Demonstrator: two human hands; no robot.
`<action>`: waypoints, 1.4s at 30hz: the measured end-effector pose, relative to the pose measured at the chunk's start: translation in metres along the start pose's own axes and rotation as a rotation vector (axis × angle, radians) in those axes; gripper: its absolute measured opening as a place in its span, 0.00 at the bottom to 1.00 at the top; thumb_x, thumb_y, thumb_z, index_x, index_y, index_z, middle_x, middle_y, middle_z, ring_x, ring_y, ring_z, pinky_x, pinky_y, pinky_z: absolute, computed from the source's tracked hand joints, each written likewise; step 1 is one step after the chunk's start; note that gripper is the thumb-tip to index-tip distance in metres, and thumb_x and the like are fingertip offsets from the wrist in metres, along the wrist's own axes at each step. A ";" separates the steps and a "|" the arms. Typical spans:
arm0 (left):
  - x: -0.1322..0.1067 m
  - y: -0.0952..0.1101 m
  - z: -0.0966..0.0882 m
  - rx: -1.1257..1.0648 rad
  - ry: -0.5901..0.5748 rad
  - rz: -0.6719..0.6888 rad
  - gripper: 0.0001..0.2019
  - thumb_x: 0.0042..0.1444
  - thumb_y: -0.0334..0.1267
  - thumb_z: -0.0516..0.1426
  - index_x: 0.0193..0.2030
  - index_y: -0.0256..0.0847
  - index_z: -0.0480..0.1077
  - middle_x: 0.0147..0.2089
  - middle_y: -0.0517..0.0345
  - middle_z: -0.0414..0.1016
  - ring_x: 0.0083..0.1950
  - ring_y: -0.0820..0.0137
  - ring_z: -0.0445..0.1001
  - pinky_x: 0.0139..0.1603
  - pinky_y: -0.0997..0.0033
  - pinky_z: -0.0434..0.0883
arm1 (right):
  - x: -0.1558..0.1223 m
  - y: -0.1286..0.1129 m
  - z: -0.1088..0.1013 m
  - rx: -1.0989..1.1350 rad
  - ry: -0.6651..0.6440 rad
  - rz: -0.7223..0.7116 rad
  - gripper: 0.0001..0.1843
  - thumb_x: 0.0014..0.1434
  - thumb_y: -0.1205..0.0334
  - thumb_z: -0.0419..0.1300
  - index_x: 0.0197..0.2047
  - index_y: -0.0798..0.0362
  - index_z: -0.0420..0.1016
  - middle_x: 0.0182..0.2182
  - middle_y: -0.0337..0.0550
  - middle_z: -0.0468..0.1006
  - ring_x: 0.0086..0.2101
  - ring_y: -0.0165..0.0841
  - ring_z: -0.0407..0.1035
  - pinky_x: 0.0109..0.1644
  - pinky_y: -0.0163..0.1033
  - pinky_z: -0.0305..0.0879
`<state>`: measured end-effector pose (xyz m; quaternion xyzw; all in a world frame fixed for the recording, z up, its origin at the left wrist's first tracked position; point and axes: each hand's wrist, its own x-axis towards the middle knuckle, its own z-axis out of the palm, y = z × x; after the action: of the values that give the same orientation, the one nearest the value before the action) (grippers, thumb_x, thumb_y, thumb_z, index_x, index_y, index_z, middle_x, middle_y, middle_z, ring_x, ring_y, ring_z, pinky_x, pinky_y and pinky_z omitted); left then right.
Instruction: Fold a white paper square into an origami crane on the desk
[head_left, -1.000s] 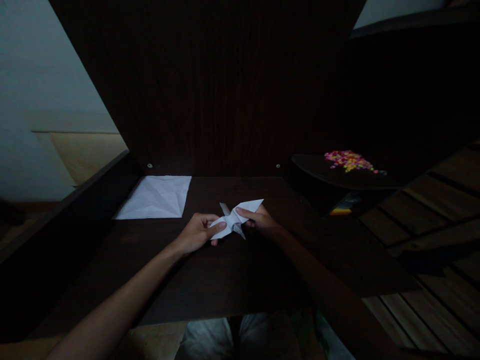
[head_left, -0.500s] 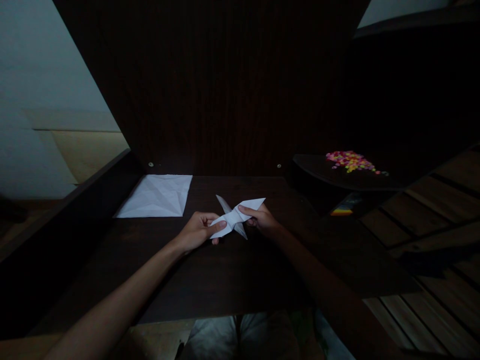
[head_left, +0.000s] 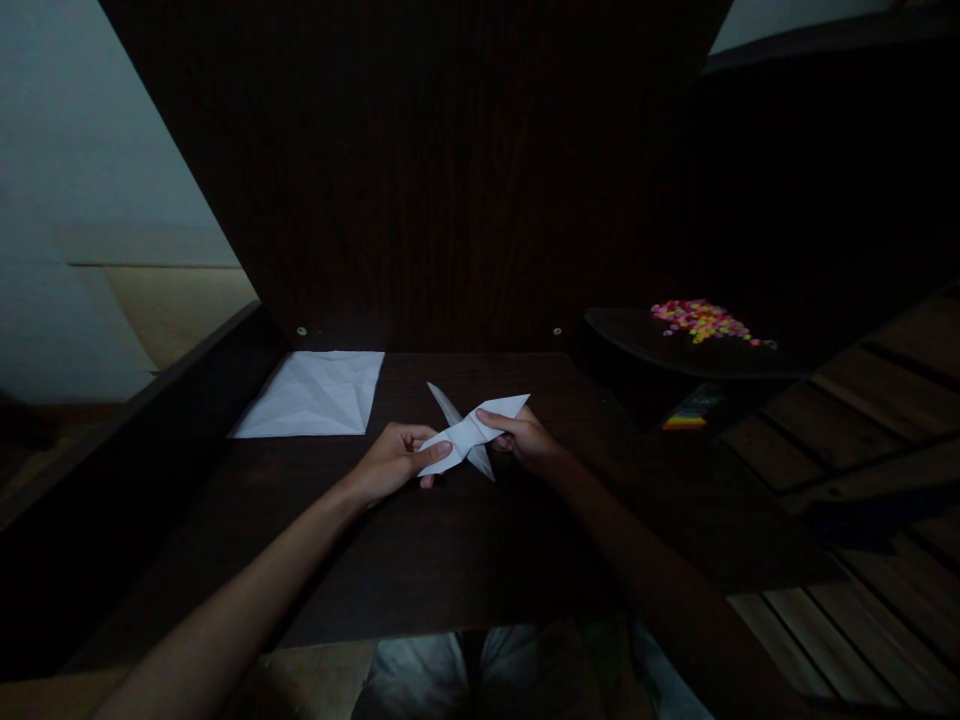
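Between both hands is a folded white paper figure (head_left: 469,434) with pointed ends, held just over the dark desk (head_left: 450,560). My left hand (head_left: 394,460) pinches its lower left end, thumb on top and fingers beneath. At the upper right end, my right hand (head_left: 523,437) grips it the same way, its fingers partly hidden under the paper. Two narrow points stick out from the middle, one away from me and one toward me. To the left on the desk lies a creased white paper sheet (head_left: 311,393).
A heap of small colourful pieces (head_left: 701,320) sits on a dark curved shelf (head_left: 615,328) at the right. Under that shelf shows an item with a yellow and orange edge (head_left: 684,422). A raised side board (head_left: 135,430) bounds the desk on the left, a tall panel (head_left: 420,180) the back.
The far narrow point of the paper figure has shifted slightly away and to the left. Both hands keep nearly the same grip and place.
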<state>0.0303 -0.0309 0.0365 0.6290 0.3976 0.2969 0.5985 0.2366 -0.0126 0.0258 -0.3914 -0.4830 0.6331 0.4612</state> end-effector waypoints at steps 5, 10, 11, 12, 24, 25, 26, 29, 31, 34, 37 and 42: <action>0.000 -0.001 -0.001 -0.003 -0.001 -0.009 0.18 0.49 0.50 0.61 0.28 0.33 0.72 0.23 0.58 0.71 0.19 0.79 0.63 0.21 0.80 0.58 | -0.001 -0.002 -0.003 -0.025 0.013 -0.003 0.15 0.45 0.54 0.66 0.25 0.56 0.68 0.16 0.32 0.62 0.15 0.20 0.49 0.16 0.28 0.39; -0.001 0.000 0.000 -0.003 -0.002 -0.022 0.17 0.50 0.50 0.61 0.29 0.33 0.72 0.22 0.58 0.70 0.19 0.78 0.63 0.20 0.79 0.57 | -0.001 -0.003 -0.005 -0.085 -0.006 -0.009 0.15 0.47 0.54 0.65 0.24 0.57 0.69 0.15 0.32 0.62 0.15 0.20 0.51 0.16 0.28 0.41; -0.001 0.001 0.001 -0.012 -0.006 -0.028 0.18 0.50 0.50 0.61 0.30 0.33 0.72 0.22 0.58 0.71 0.19 0.78 0.64 0.20 0.79 0.57 | -0.001 -0.002 -0.006 -0.098 -0.015 -0.004 0.15 0.47 0.53 0.65 0.25 0.57 0.70 0.15 0.32 0.62 0.15 0.21 0.51 0.16 0.28 0.42; -0.001 0.001 0.001 -0.023 -0.013 -0.036 0.18 0.50 0.50 0.61 0.30 0.33 0.72 0.23 0.58 0.71 0.19 0.78 0.64 0.20 0.79 0.57 | 0.000 -0.001 -0.007 -0.109 -0.022 0.002 0.15 0.48 0.53 0.65 0.26 0.57 0.70 0.15 0.32 0.63 0.15 0.21 0.52 0.16 0.28 0.42; -0.001 0.003 0.002 -0.202 -0.042 -0.137 0.16 0.50 0.47 0.62 0.31 0.33 0.73 0.24 0.58 0.73 0.22 0.77 0.68 0.24 0.79 0.63 | 0.003 0.006 -0.004 -0.003 0.028 0.053 0.17 0.45 0.51 0.66 0.28 0.57 0.70 0.18 0.34 0.67 0.17 0.21 0.58 0.15 0.27 0.46; -0.001 0.004 0.003 -0.220 -0.034 -0.139 0.15 0.49 0.47 0.62 0.31 0.33 0.73 0.24 0.58 0.73 0.22 0.77 0.68 0.24 0.79 0.63 | 0.003 0.006 -0.004 0.007 0.028 0.055 0.17 0.45 0.50 0.66 0.28 0.57 0.70 0.18 0.34 0.67 0.17 0.21 0.58 0.15 0.27 0.45; -0.001 0.004 0.003 -0.237 -0.025 -0.141 0.15 0.49 0.46 0.63 0.31 0.33 0.73 0.24 0.58 0.73 0.21 0.77 0.68 0.24 0.79 0.64 | 0.003 0.005 -0.003 0.018 0.028 0.055 0.18 0.45 0.50 0.66 0.27 0.57 0.70 0.18 0.34 0.67 0.16 0.21 0.58 0.15 0.27 0.45; 0.000 0.005 0.003 -0.288 0.009 -0.148 0.12 0.49 0.43 0.63 0.31 0.33 0.73 0.25 0.58 0.73 0.22 0.77 0.69 0.25 0.79 0.65 | 0.004 0.005 -0.003 0.043 -0.002 0.053 0.20 0.46 0.47 0.65 0.27 0.57 0.69 0.18 0.35 0.67 0.16 0.21 0.57 0.14 0.27 0.43; 0.001 0.005 0.003 -0.328 0.041 -0.146 0.11 0.49 0.41 0.63 0.31 0.33 0.73 0.25 0.57 0.74 0.22 0.77 0.70 0.24 0.79 0.66 | 0.006 0.006 -0.005 0.031 -0.008 0.061 0.22 0.49 0.43 0.62 0.26 0.56 0.69 0.15 0.34 0.66 0.14 0.21 0.55 0.14 0.28 0.42; 0.003 0.004 0.001 -0.377 0.091 -0.130 0.09 0.50 0.38 0.63 0.32 0.32 0.74 0.27 0.54 0.76 0.23 0.75 0.72 0.25 0.78 0.69 | 0.010 0.007 -0.008 -0.015 0.054 0.075 0.26 0.52 0.38 0.56 0.24 0.56 0.67 0.13 0.34 0.64 0.12 0.21 0.52 0.14 0.28 0.42; 0.004 0.004 0.001 -0.400 0.139 -0.115 0.07 0.51 0.36 0.61 0.33 0.32 0.74 0.30 0.51 0.78 0.27 0.72 0.75 0.27 0.76 0.72 | 0.009 0.005 -0.009 -0.083 0.124 -0.016 0.26 0.53 0.38 0.54 0.26 0.55 0.68 0.16 0.35 0.66 0.13 0.21 0.53 0.15 0.29 0.42; 0.004 0.006 0.002 -0.434 0.220 -0.113 0.07 0.51 0.33 0.61 0.36 0.33 0.73 0.32 0.49 0.79 0.31 0.69 0.78 0.31 0.74 0.74 | -0.003 -0.001 -0.001 -0.290 0.124 -0.341 0.17 0.50 0.48 0.62 0.35 0.53 0.71 0.27 0.37 0.69 0.20 0.23 0.58 0.21 0.30 0.52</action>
<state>0.0348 -0.0278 0.0421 0.4263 0.4218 0.4080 0.6884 0.2386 -0.0153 0.0265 -0.4044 -0.5988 0.4448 0.5292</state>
